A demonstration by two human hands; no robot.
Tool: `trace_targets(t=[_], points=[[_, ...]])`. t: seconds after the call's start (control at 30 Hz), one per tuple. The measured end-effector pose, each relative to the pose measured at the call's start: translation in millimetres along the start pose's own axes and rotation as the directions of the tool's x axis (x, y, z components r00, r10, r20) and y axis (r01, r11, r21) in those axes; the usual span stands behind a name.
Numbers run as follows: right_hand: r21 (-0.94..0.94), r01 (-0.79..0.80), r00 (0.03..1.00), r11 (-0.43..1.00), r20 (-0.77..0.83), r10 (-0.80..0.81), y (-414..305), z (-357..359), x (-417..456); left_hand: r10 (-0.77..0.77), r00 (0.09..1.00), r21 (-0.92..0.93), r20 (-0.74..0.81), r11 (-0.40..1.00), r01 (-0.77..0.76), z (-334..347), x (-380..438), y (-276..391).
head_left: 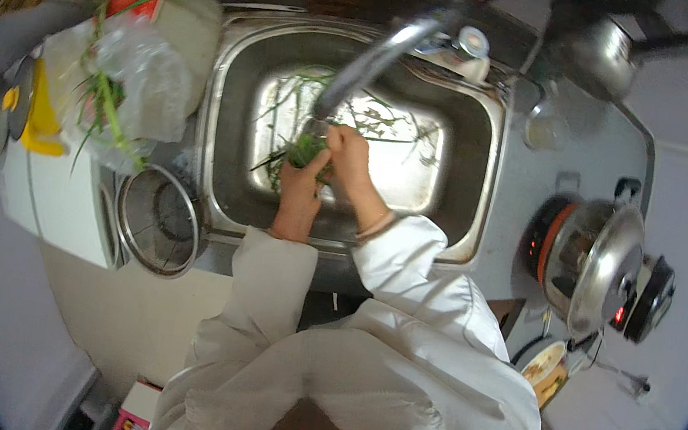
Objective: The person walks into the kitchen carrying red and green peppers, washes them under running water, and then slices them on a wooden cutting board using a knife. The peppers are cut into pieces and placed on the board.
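My left hand [301, 192] is wrapped around a bunch of green leafy stalks [305, 151], held over the sink basin. Its thumb points up along the greens. Beside it, my right hand [350, 156] has its fingers curled at the upper end of the bunch; its exact grip is partly hidden. The metal faucet [380, 48] reaches down to just above the greens, with water running from its mouth. Loose long stalks and leaf scraps [383, 121] lie on the bottom of the stainless steel sink [460, 165].
To the left are a mesh strainer basket [159, 222] and a plastic bag [146, 75] with scallions [110, 106] on it. A lidded pot [606, 272] stands on a lit cooker at right, below a steel pan [594, 55]. A glass jar [544, 128] stands right of the sink.
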State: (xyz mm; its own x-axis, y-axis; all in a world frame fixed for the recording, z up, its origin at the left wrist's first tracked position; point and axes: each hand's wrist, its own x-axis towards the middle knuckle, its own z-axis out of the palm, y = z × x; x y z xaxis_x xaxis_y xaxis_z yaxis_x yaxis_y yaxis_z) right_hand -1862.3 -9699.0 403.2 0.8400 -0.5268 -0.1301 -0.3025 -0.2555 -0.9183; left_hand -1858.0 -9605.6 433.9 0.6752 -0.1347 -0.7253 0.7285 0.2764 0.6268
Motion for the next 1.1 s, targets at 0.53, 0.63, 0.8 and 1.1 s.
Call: trace_targets(t=[0.53, 0.63, 0.8, 1.1], points=[[0.087, -0.182, 0.951, 0.98, 0.27, 0.153, 19.6, -9.9, 14.1, 0.167, 0.98, 0.094, 0.109, 0.98, -0.177, -10.8, 13.7, -2.5], [0.438, -0.533, 0.846, 0.724, 0.268, 0.461, 17.1, -5.5, 13.9, 0.178, 0.97, 0.048, 0.163, 0.981, -0.188, -7.4, 10.8, -6.7], [0.579, -0.59, 0.806, 0.563, 0.386, 0.448, 1.5, -18.7, 21.7, 0.082, 0.966, -0.093, 0.246, 0.994, -0.061, -1.7, 1.8, 9.9], [0.247, -0.375, 0.895, 0.893, 0.349, 0.279, 25.8, -23.6, 13.6, 0.032, 0.967, -0.303, 0.253, 0.952, 0.048, -9.8, 24.2, 7.7]])
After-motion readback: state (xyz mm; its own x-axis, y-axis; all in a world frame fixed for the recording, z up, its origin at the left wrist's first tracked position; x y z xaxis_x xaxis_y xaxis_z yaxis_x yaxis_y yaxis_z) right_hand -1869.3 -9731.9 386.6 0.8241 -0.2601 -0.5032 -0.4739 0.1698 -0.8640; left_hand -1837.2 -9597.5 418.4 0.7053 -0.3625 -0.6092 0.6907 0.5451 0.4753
